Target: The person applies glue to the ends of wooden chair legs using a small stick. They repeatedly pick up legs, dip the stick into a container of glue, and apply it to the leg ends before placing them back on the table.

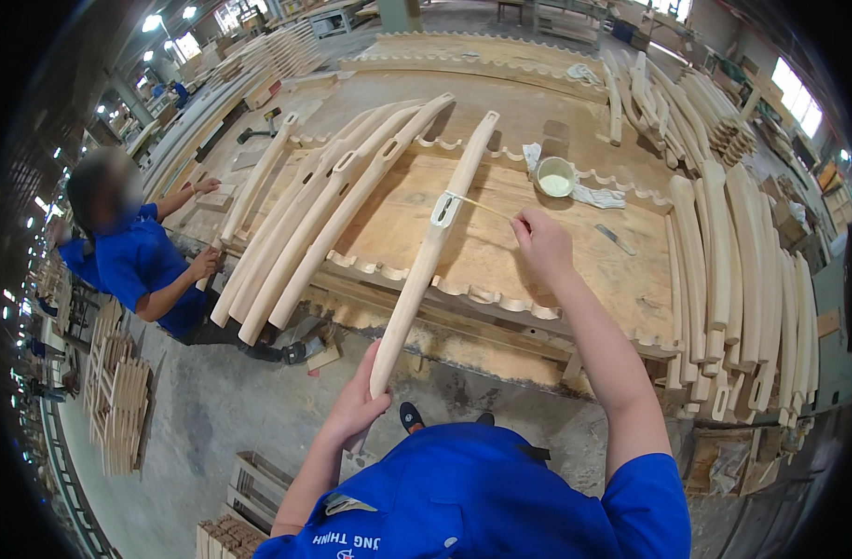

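My left hand is wrapped around the near end of a long, pale wooden leg, which slants away from me across a scalloped rack. An oblong slot is cut through the leg, with whitish stuff around its rim. Between the closed fingers of my right hand is a thin stick, its far tip at the slot's upper end. Beyond that hand stands a small round pot with pale, creamy contents. White cloth lies beside the pot.
Several slotted wooden legs rest on the rack at left; more are stacked at right. A flat scraper lies on the board. A co-worker in blue stands at left, hands near the bench. A hammer-like tool lies farther back.
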The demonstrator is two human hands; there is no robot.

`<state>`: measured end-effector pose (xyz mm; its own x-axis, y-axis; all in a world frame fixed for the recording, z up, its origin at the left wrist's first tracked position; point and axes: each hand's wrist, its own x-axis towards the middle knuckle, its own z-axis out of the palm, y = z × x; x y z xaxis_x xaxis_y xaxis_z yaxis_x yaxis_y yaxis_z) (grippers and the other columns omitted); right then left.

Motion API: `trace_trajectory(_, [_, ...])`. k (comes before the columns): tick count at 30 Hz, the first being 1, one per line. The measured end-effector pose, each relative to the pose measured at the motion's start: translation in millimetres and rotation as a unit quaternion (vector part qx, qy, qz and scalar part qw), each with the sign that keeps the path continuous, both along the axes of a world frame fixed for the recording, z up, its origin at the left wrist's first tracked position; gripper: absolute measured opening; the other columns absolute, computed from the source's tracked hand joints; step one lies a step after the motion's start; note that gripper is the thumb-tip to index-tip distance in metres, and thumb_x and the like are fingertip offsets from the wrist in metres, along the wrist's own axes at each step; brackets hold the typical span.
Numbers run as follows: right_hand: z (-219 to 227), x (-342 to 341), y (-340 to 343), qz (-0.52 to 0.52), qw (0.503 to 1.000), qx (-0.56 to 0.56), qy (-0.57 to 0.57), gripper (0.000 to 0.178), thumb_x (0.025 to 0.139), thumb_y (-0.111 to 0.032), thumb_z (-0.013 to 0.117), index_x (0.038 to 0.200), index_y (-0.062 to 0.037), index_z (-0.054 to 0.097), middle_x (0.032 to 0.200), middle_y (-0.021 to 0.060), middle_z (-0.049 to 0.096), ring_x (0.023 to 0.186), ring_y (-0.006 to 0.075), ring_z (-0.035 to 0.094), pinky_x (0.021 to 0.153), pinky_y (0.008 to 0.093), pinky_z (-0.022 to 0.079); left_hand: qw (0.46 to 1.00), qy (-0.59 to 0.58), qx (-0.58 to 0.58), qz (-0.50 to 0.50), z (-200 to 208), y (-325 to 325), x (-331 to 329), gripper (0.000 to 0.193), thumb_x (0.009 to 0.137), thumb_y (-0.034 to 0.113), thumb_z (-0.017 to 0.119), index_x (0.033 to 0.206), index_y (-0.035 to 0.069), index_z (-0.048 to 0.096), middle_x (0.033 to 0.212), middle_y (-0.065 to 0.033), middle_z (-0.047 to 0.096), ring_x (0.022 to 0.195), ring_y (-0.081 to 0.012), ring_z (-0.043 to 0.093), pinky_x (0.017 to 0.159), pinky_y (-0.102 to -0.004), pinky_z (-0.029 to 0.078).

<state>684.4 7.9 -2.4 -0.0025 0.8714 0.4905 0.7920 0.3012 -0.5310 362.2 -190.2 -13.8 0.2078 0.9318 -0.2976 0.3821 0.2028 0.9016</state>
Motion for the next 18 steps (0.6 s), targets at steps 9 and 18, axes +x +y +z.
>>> trace_trajectory(9, [6.4, -7.3, 6.7, -0.064, 0.99, 0.117, -0.054, 0.009, 0.082, -0.018, 0.061, 0.083, -0.0097, 0.058, 0.079, 0.0061, 0.061, 0.078, 0.0255, 0.06, 0.062, 0.0392, 0.048, 1.0, 0.011, -0.01, 0.004, -0.1, -1.5, -1.2, 0.086, 0.071, 0.008, 0.053, 0.148, 0.018, 0.016, 0.091, -0.0114, 0.056, 0.079, -0.0202, 0.057, 0.072, -0.0321, 0.047])
trace_trajectory(18, [7.0, -13.7, 3.3, -0.007, 0.999, -0.034, 0.033, 0.014, 0.083, -0.022, 0.06, 0.083, -0.0079, 0.061, 0.078, 0.0085, 0.064, 0.072, 0.0292, 0.062, 0.062, 0.04, 0.047, 1.0, -0.007, 0.023, 0.002, -15.1, -1.2, -6.6, 0.083, 0.072, 0.012, 0.053, 0.147, 0.019, 0.019, 0.094, -0.0163, 0.061, 0.083, -0.0265, 0.062, 0.08, -0.0356, 0.048])
